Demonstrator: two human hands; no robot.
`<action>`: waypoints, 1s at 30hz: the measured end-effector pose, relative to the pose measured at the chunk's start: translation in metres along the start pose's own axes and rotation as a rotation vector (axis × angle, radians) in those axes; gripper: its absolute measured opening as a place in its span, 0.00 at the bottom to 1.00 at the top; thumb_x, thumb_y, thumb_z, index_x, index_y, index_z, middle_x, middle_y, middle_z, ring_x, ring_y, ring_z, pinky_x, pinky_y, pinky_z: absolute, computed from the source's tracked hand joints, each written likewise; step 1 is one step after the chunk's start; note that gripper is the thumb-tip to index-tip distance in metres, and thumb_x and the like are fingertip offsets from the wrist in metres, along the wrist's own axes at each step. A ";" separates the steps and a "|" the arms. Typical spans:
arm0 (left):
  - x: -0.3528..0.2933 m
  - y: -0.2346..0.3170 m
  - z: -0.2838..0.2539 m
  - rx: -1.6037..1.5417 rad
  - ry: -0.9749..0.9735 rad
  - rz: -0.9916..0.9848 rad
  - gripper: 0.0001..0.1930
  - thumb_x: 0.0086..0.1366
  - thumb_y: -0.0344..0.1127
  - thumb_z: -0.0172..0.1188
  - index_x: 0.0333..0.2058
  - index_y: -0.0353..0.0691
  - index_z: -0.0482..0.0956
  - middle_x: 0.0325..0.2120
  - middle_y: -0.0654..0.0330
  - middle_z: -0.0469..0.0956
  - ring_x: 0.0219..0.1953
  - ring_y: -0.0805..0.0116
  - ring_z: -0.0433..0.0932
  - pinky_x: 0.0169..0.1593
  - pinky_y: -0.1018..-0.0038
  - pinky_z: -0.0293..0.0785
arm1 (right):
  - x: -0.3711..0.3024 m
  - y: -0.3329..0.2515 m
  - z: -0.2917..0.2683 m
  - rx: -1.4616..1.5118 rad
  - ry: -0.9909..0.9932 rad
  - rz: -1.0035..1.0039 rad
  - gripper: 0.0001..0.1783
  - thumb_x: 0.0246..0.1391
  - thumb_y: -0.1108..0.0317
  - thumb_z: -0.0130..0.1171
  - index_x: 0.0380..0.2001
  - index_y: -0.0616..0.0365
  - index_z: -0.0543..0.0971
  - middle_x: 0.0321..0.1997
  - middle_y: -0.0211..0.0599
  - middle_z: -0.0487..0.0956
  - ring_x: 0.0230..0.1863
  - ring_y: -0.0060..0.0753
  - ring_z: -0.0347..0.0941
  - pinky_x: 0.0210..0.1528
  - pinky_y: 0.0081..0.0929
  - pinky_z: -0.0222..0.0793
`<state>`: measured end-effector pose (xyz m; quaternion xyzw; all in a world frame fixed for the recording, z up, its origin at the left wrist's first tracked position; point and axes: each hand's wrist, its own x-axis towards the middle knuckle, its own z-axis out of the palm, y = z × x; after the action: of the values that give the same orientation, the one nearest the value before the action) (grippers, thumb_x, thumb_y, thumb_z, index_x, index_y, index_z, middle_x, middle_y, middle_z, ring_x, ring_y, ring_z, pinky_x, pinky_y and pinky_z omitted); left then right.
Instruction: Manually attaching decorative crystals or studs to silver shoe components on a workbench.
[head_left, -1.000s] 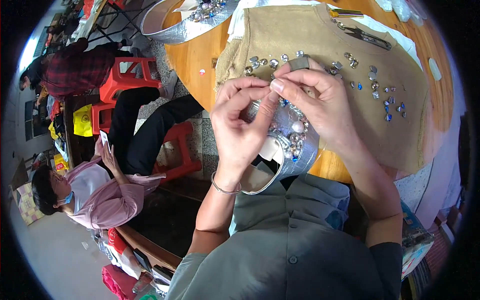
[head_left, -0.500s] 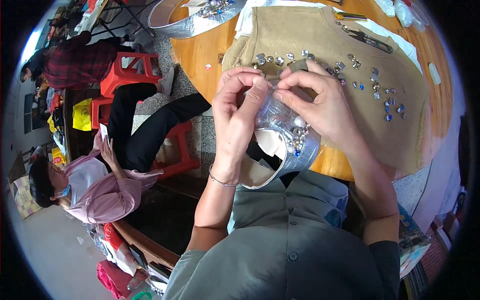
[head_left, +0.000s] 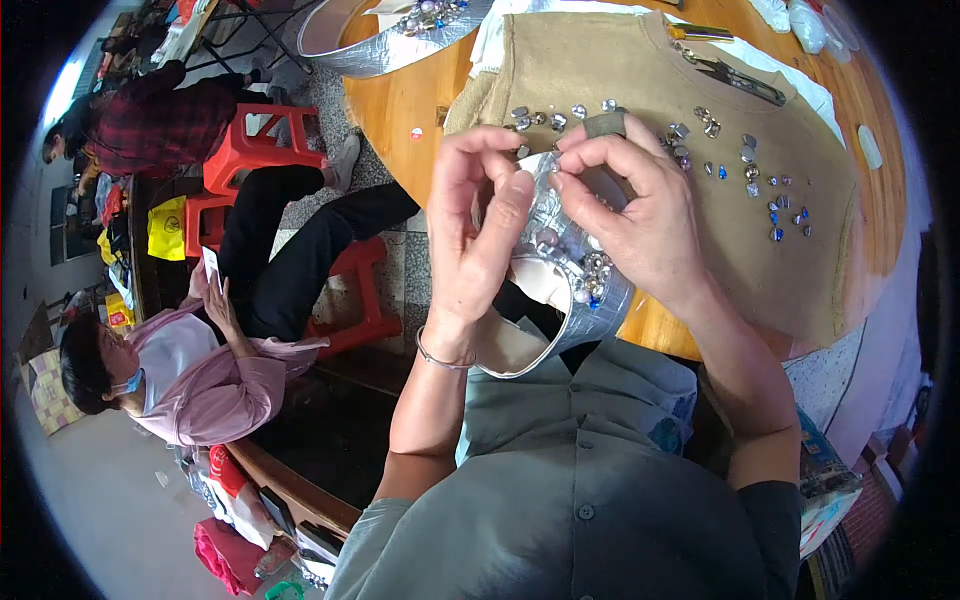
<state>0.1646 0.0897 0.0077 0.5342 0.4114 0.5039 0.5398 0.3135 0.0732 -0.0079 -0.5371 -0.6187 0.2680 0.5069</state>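
A wide silver band (head_left: 592,322), bent into a loop with a pale lining, stands in front of my chest. Clustered gems and pearls cover part of its outer face. My left hand (head_left: 478,225) grips the band from the left, thumb against the silver face and fingers curled near the upper edge. At that edge my right hand (head_left: 632,200) pinches thumb and forefinger together; whatever lies between the tips is too small to make out. A dark fabric ring (head_left: 604,124) wraps one right finger. Loose gems (head_left: 752,172) lie scattered beyond on a tan cloth garment (head_left: 690,235).
The garment covers much of a wooden table (head_left: 400,120). Snips (head_left: 740,80) and a yellow-handled cutter (head_left: 703,33) rest at its far side. Another silver band (head_left: 365,55) with gems stands far left. Left of me, a person (head_left: 200,385) sits with a phone near red stools (head_left: 265,140).
My left fingers have loosened and lifted slightly from the right fingertips. The band has tilted a little, and its upper edge now shows between my hands.
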 end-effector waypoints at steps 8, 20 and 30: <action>0.006 -0.015 -0.008 0.302 -0.099 -0.056 0.07 0.61 0.33 0.58 0.33 0.36 0.73 0.23 0.67 0.66 0.27 0.81 0.60 0.32 0.83 0.60 | 0.000 0.005 0.004 -0.238 0.071 -0.267 0.09 0.36 0.78 0.64 0.25 0.59 0.77 0.30 0.36 0.75 0.31 0.36 0.71 0.34 0.27 0.68; 0.006 -0.015 -0.008 -0.007 -0.104 -0.345 0.08 0.66 0.36 0.50 0.31 0.39 0.72 0.24 0.73 0.67 0.26 0.86 0.61 0.29 0.88 0.57 | 0.000 0.003 0.007 -0.177 0.029 -0.147 0.09 0.35 0.78 0.64 0.25 0.59 0.77 0.28 0.36 0.74 0.29 0.35 0.71 0.32 0.27 0.68; 0.005 -0.024 -0.015 0.195 -0.174 -0.212 0.07 0.63 0.35 0.54 0.31 0.37 0.71 0.22 0.71 0.64 0.24 0.83 0.60 0.27 0.83 0.59 | 0.000 0.003 0.004 -0.213 0.008 -0.186 0.08 0.36 0.78 0.62 0.25 0.59 0.75 0.27 0.37 0.72 0.29 0.36 0.71 0.30 0.28 0.68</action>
<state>0.1533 0.0985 -0.0171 0.5794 0.4641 0.3539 0.5689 0.3115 0.0748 -0.0122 -0.5292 -0.6888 0.1507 0.4720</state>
